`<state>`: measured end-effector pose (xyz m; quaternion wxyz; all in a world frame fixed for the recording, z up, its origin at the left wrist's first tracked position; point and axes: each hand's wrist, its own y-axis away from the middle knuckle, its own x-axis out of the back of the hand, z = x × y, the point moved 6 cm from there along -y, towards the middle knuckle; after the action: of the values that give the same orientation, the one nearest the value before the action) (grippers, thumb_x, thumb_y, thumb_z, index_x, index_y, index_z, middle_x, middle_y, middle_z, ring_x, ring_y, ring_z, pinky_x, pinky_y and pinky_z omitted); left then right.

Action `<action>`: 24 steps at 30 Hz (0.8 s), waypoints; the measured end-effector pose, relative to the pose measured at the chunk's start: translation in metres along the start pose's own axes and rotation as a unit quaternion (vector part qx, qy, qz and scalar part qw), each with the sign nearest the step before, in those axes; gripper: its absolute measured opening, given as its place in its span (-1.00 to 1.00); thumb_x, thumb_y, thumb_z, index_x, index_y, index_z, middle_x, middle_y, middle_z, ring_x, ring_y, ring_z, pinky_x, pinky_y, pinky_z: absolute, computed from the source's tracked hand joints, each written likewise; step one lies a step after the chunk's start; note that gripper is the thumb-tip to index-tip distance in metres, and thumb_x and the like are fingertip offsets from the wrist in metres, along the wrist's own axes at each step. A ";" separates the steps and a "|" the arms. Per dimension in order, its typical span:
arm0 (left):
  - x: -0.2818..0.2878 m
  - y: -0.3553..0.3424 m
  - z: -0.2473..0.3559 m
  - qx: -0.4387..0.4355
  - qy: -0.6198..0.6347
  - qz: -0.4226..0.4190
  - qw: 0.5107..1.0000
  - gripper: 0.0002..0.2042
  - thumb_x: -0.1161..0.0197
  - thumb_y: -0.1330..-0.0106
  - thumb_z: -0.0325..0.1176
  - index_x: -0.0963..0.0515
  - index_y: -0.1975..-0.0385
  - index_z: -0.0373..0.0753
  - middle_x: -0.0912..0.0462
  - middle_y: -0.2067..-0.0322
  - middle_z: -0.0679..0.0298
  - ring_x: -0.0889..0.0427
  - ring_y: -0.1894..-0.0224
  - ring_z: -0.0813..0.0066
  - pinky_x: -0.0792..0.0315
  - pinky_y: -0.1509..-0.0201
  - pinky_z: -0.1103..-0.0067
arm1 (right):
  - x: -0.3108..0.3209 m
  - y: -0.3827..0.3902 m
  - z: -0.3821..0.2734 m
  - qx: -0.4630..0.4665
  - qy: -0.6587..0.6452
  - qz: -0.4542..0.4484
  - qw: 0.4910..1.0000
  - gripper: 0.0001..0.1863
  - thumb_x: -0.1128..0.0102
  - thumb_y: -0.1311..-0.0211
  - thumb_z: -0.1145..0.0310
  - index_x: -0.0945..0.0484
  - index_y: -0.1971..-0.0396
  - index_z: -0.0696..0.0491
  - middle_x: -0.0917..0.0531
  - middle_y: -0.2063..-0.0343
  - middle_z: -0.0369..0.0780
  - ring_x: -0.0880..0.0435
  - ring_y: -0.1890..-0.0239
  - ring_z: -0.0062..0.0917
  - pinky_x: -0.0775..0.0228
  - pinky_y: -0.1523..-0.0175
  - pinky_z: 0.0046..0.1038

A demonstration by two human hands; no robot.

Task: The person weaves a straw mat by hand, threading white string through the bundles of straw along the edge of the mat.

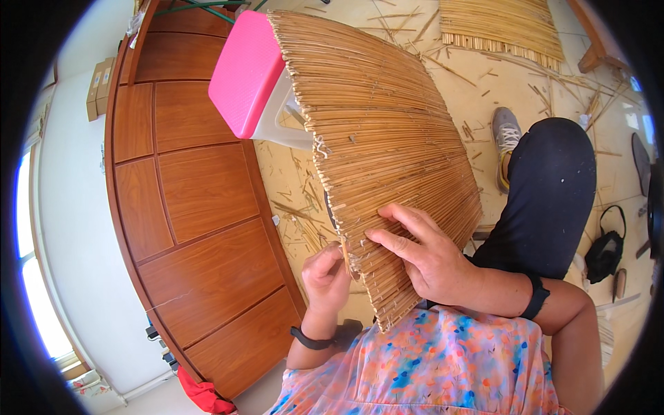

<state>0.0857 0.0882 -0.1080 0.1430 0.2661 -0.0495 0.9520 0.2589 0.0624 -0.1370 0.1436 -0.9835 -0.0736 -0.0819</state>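
A mat of thin tan reed sticks (387, 131), bound side by side with pale thread, lies slanted across my lap and up over a pink-topped stool (249, 72). My right hand (432, 263) rests on the mat near its close end, index and middle fingers stretched over the sticks. My left hand (327, 275) is at the mat's left edge, thumb and fingers pinched together. Beside those fingertips a thin brown strip (346, 254) stands along the edge; whether they grip it or a thread is too small to tell.
A wooden panelled cabinet (207, 194) stands close on the left. Another reed mat (505, 28) lies on the floor at the far right, with loose stick pieces scattered around. A black bag (604, 256) is on the right; red cloth (204, 393) lies at lower left.
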 end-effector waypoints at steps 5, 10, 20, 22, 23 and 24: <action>-0.003 -0.003 0.007 -0.004 -0.047 0.024 0.999 -0.85 -0.16 -0.09 -0.75 -0.55 0.38 -0.41 -0.57 0.55 0.22 -0.54 0.55 0.58 -0.36 0.50 0.68 | 0.000 -0.001 0.000 0.004 0.005 0.000 1.000 -0.36 -0.05 0.10 0.71 -0.42 -0.12 0.06 -0.30 -0.14 0.01 -0.35 -0.14 -0.07 -0.28 -0.23 -0.22; 0.000 -0.004 0.004 0.009 -0.065 0.036 0.997 -0.89 -0.15 -0.13 -0.64 -0.58 0.37 -0.43 -0.65 0.48 0.21 -0.58 0.44 0.59 -0.41 0.33 0.68 | -0.001 -0.001 0.001 -0.006 0.007 -0.008 1.000 -0.36 -0.05 0.09 0.71 -0.42 -0.12 0.05 -0.30 -0.14 0.00 -0.35 -0.14 -0.06 -0.28 -0.22 -0.22; -0.002 -0.003 -0.002 -0.029 -0.025 -0.013 0.999 -0.77 -0.15 -0.09 -0.73 -0.56 0.23 -0.46 -0.63 0.41 0.09 -0.60 0.46 0.38 -0.44 0.38 0.61 | -0.001 0.000 0.000 0.003 0.013 -0.013 1.000 -0.34 -0.06 0.11 0.70 -0.41 -0.14 0.05 -0.30 -0.15 0.00 -0.34 -0.15 -0.06 -0.28 -0.22 -0.21; -0.002 0.000 -0.002 -0.036 -0.012 -0.018 0.999 -0.76 -0.14 -0.09 -0.74 -0.56 0.21 -0.47 -0.63 0.39 0.08 -0.60 0.45 0.39 -0.45 0.38 0.60 | -0.001 0.000 0.000 0.004 0.014 -0.013 1.000 -0.34 -0.07 0.11 0.70 -0.41 -0.14 0.05 -0.29 -0.15 0.00 -0.34 -0.15 -0.06 -0.28 -0.22 -0.21; -0.001 0.003 -0.007 0.005 0.012 -0.023 1.000 -0.79 -0.15 -0.14 -0.67 -0.56 0.21 -0.48 -0.65 0.34 0.12 -0.61 0.36 0.44 -0.44 0.27 0.62 | -0.001 0.000 0.000 0.004 0.013 -0.010 1.000 -0.35 -0.07 0.11 0.70 -0.42 -0.14 0.05 -0.29 -0.15 0.00 -0.34 -0.15 -0.06 -0.28 -0.23 -0.21; -0.001 0.005 -0.012 0.046 0.036 -0.027 0.998 -0.80 -0.15 -0.19 -0.59 -0.57 0.20 -0.49 -0.67 0.29 0.16 -0.62 0.27 0.49 -0.43 0.17 0.63 | -0.001 0.000 0.000 0.005 0.013 -0.008 1.000 -0.35 -0.07 0.11 0.70 -0.42 -0.13 0.05 -0.29 -0.16 0.00 -0.34 -0.16 -0.06 -0.27 -0.23 -0.21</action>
<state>0.0796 0.0851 -0.1188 0.1582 0.2395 0.0067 0.9579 0.2583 0.0622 -0.1373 0.1483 -0.9811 -0.0799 -0.0952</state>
